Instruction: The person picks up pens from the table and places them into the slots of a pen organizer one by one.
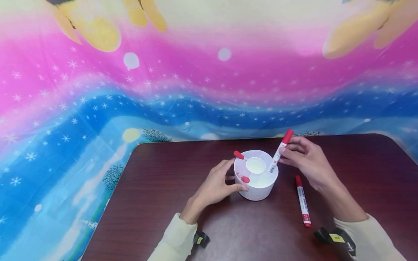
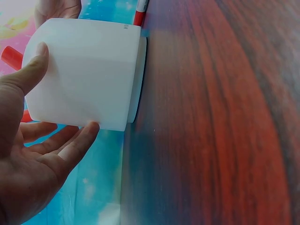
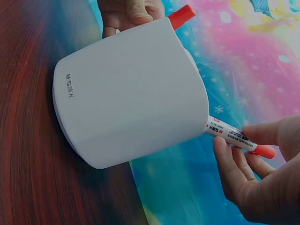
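Nearest to you, your pale left sleeve [image 1: 174, 237] and right sleeve [image 1: 375, 235] come in from the lower edge of the head view, a dark strap [image 1: 336, 237] at the right wrist. Your forearms angle inward, so that both hands meet around the white organizer [image 1: 256, 193]. Just inside your right forearm, a loose marker [image 1: 302, 203] lies on the counter [image 1: 156, 188], to the right of the organizer, its red cap pointing away from you.

Your left hand [image 1: 215, 183] is spread wide around the organizer's left side, thumb against the near wall and fingers wrapped along the other side. The organizer stands upright on the counter, with a round well in the middle and compartments about it. Two red caps [image 1: 238, 155] [image 1: 245, 179] show at its left side, one near you and one farther off.

Your right hand [image 1: 308, 159] reaches in from the right, its thumb and fingers pinching a white marker [image 1: 277, 159] just below the cap. You hold it tilted, red cap up and leaning right, its lower end inside the organizer's right side.

Beyond the counter's far edge hangs a printed cloth [image 1: 196, 83] in blue and pink, dotted with snowflakes.
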Available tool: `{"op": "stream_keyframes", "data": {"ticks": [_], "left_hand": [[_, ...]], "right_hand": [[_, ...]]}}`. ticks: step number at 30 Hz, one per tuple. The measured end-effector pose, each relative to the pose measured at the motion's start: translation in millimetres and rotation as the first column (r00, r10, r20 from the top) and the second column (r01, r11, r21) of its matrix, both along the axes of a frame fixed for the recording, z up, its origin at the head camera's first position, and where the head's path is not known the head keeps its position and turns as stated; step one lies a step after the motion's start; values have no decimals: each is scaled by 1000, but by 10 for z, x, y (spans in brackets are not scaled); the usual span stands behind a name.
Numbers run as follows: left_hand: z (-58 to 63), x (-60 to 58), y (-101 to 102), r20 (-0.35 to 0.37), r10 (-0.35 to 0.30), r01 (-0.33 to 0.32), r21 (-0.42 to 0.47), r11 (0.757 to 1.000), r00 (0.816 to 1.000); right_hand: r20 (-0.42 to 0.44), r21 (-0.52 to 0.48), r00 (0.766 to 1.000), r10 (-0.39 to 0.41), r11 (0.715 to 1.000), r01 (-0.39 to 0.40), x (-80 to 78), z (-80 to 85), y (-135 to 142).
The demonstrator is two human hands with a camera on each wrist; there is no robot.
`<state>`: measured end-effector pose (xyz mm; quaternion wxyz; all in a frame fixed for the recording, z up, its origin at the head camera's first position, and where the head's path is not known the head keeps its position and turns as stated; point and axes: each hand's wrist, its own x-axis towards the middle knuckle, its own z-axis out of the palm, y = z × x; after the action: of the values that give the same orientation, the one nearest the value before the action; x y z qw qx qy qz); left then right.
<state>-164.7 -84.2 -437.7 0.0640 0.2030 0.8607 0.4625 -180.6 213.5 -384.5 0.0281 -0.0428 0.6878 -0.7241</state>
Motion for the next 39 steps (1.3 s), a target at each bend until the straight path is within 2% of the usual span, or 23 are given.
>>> {"op": "stream_keyframes", "data": {"ticks": [8,13,22,30,39], "left_hand": [[4,5,2,-2,1,-1,-5,1000,1000],[1,6,3,-3,-5,5,12,1000,1000],[13,18,8,9,-3,3,21,1000,1000],[12,29,7,19,-1,1,28,1000,1000],[1,22,7,22,-3,2,27,1000,1000]], "right_hand": [[10,41,1000,-8,999,7,-2,-10,-44],[-3,101,1000,-12,995,13,0,-8,-61],[-6,254,1000,-22,967,23,-23,-23,-107],[-8,326,1000,-8,945,10,-34,-37,-125],[-3,389,1000,-18,921,18,74,-62,0]]}}
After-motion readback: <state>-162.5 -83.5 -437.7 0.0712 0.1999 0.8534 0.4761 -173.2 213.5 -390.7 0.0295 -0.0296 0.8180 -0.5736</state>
